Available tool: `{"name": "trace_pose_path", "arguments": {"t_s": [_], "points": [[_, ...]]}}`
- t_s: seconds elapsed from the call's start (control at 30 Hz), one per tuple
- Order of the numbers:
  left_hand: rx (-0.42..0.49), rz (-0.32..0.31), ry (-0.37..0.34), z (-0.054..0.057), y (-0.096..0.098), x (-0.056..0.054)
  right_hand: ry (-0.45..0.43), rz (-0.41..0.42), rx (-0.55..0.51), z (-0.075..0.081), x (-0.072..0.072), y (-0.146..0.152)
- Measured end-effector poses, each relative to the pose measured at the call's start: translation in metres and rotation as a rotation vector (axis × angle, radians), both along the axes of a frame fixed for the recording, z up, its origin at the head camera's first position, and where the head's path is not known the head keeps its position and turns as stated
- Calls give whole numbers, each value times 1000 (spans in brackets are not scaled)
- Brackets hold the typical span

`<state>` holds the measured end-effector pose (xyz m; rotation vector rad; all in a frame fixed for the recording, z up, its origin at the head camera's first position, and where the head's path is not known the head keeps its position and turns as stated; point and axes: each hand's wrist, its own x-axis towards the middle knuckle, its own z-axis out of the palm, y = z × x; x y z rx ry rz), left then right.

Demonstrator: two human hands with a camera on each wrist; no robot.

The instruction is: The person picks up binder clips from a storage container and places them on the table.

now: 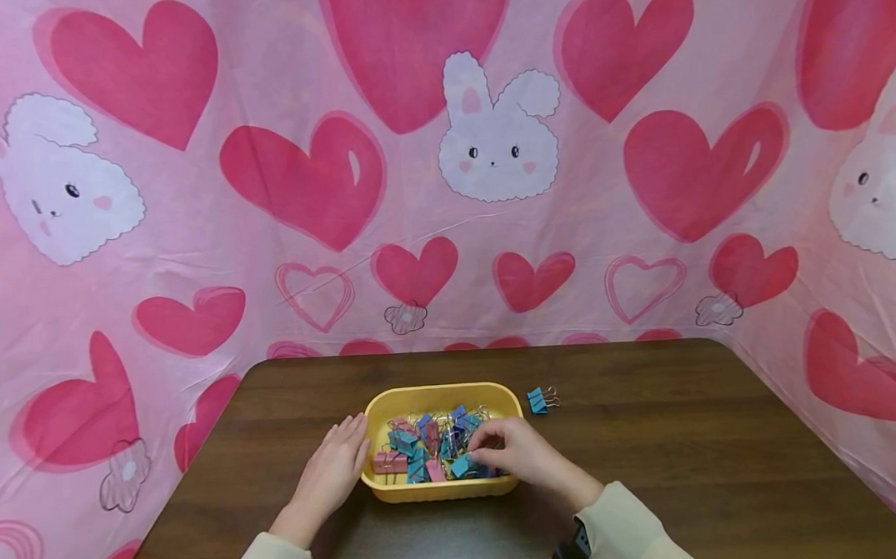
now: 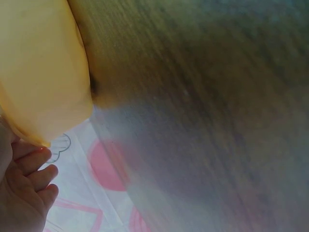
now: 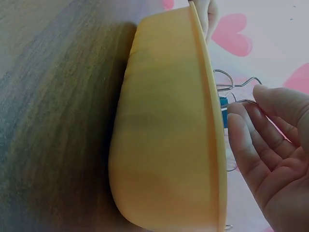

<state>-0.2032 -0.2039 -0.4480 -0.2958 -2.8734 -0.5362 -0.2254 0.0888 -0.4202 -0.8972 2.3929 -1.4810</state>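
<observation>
A yellow plastic basket stands on the table, with several pink, teal and blue binder clips heaped inside. My left hand rests against the basket's left end, fingers extended along its rim; the left wrist view shows the fingertips by the basket's edge. Over the right part of the basket, my right hand pinches a wire handle of a teal binder clip between thumb and fingers. Most of that clip is hidden behind the basket wall in the right wrist view.
A single teal binder clip lies on the brown wooden table, just right of the basket's far corner. Behind and beside the table hangs a pink cloth printed with hearts and rabbits.
</observation>
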Motion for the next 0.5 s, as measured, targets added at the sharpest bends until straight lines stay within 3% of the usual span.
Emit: {"name": "trace_pose_path", "arguments": {"t_s": [0.33,0.5], "points": [[4,4,-13,0,0,-1,45,-62,-39,16,-4,9],[1,5,-14,1,0,-1,39,-150,-101,28,-9,16]]}}
